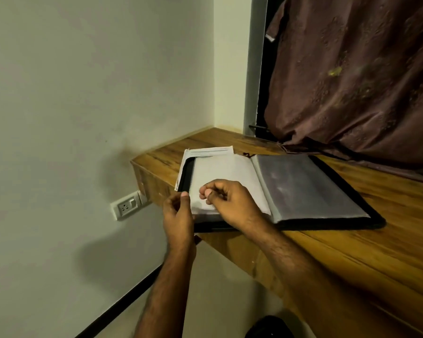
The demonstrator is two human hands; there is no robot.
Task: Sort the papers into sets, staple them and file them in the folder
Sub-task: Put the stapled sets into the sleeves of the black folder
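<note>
the folder (pixel 303 191) lies open at the left end of the wooden shelf (pixel 352 252), near its front edge. a white sheet (pixel 225 169) is on its left page, and more papers (pixel 210 151) stick out at the far left corner. the left hand (pixel 177 215) pinches the sheet's left edge. the right hand (pixel 230 203) has curled fingers over the sheet; whether it holds it, i cannot tell. this seems the filing step; next the sheet must slide straight into the sleeve.

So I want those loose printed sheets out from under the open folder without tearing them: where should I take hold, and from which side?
Pinch the printed sheets at their far edge, the widest exposed strip beyond the black folder, coming from the wall side. The rest lies pinned flat beneath the folder on the wooden desk, so probably lift the folder's left cover first, then slide them away from you.
</note>
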